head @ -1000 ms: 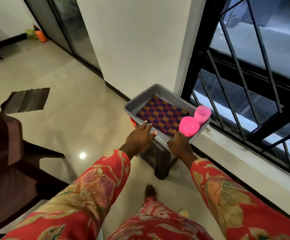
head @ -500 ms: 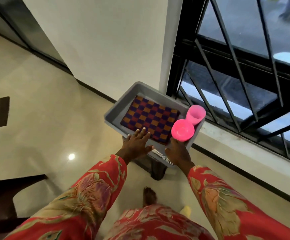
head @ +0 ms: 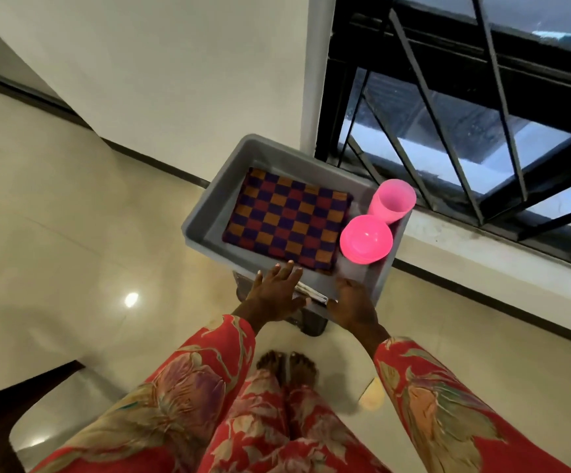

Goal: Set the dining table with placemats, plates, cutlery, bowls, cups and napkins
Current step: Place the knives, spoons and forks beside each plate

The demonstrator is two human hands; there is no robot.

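Reaching into the grey plastic bin [head: 209,213]: left hand [head: 273,295] flat-fingered at six o'clock, right hand [head: 354,307] grip unclear to me; checkered woven placemat [head: 287,221] unmoved, I'd say nothing's set yet.

No readable text, labels, brands or numbers anywhere in view.

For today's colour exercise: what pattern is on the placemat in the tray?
Purple-and-orange checks on the placemat, head view.
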